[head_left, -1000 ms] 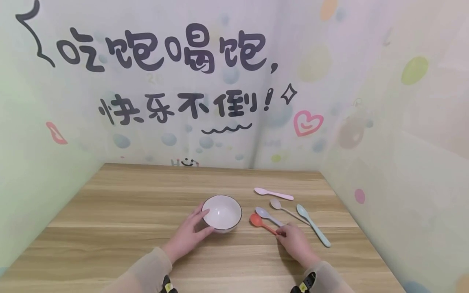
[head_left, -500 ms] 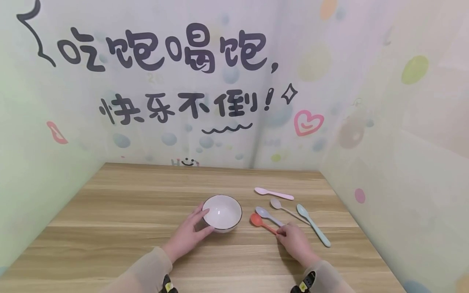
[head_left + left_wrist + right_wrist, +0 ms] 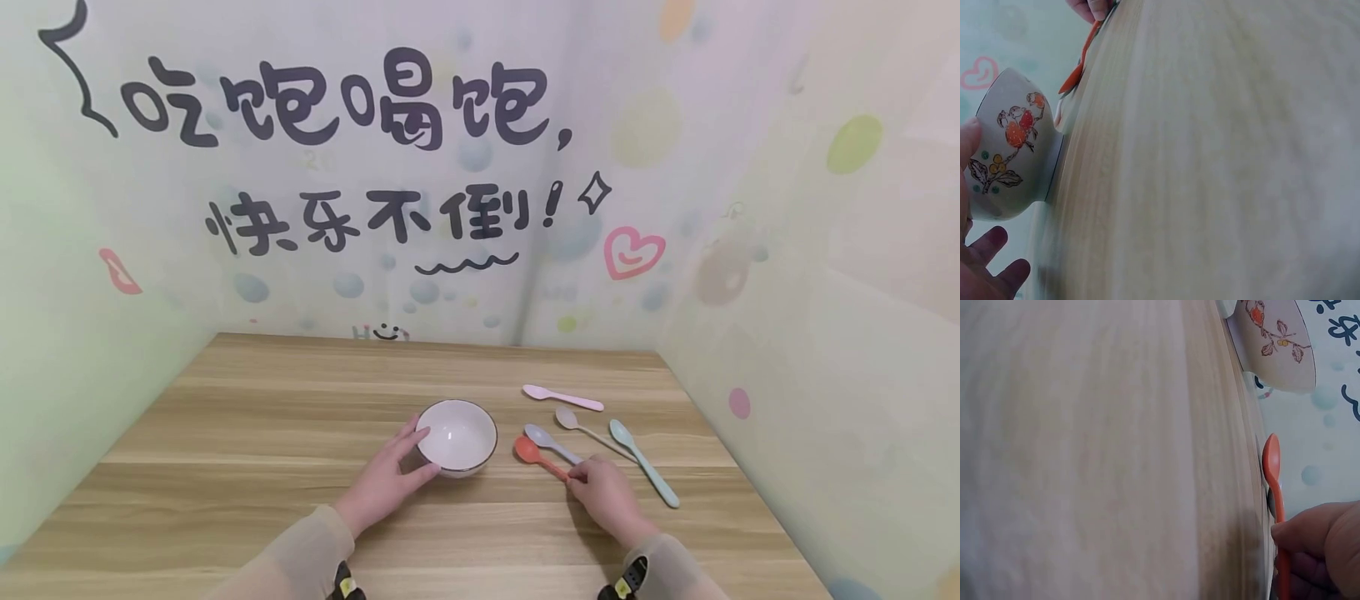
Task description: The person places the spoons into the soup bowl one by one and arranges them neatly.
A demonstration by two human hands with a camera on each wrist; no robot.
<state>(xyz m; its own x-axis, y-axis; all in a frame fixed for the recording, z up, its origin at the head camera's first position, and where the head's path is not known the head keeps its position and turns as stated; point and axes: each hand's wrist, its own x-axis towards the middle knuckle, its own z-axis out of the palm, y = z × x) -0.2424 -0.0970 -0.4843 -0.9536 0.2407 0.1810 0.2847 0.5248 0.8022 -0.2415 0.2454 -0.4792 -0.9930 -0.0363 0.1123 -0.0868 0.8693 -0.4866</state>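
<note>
A white bowl point(image 3: 456, 437) with a dark rim stands upright on the table. My left hand point(image 3: 384, 483) holds its left side, one finger over the rim and the thumb at the near side. Painted fruit and leaves show on the bowl's outside point(image 3: 1016, 147) in the left wrist view. To the right, my right hand point(image 3: 606, 498) pinches the handle of an orange-red spoon point(image 3: 528, 451) between thumb and fingers. That spoon's head point(image 3: 1271, 456) points toward the bowl in the right wrist view. A blue-grey spoon point(image 3: 542, 436) lies just behind it, its handle end hidden by the right hand.
A pink spoon point(image 3: 564, 397) lies farthest back. A beige spoon point(image 3: 567, 418) and a light-green spoon point(image 3: 645, 463) lie behind and right of my right hand. The wooden table point(image 3: 247, 433) meets decorated walls point(image 3: 360, 292) at the back and sides.
Both hands, the bowl and the spoons keep their places. The whole head view has shifted only slightly.
</note>
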